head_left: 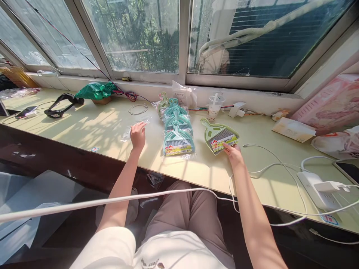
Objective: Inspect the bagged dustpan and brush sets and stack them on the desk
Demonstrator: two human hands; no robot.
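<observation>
My right hand (234,154) grips the lower edge of a green dustpan and brush set (215,129), thumb over its printed label. The set is tilted, its handle pointing away from me. On the left, my left hand (138,135) rests over a crumpled clear plastic bag (126,135), fingers stretched out, the bag showing on both sides of them. Between my hands lies an overlapping row of teal dustpan and brush sets (178,141) in clear wrapping. A green and pink set (162,101) is at the row's far end.
Behind stand a drink cup (214,108) and a white plastic package (183,95). A power strip (318,190) with white cables lies at right; one cable crosses before my body. A green bag (95,90) and black headset (63,105) are at left.
</observation>
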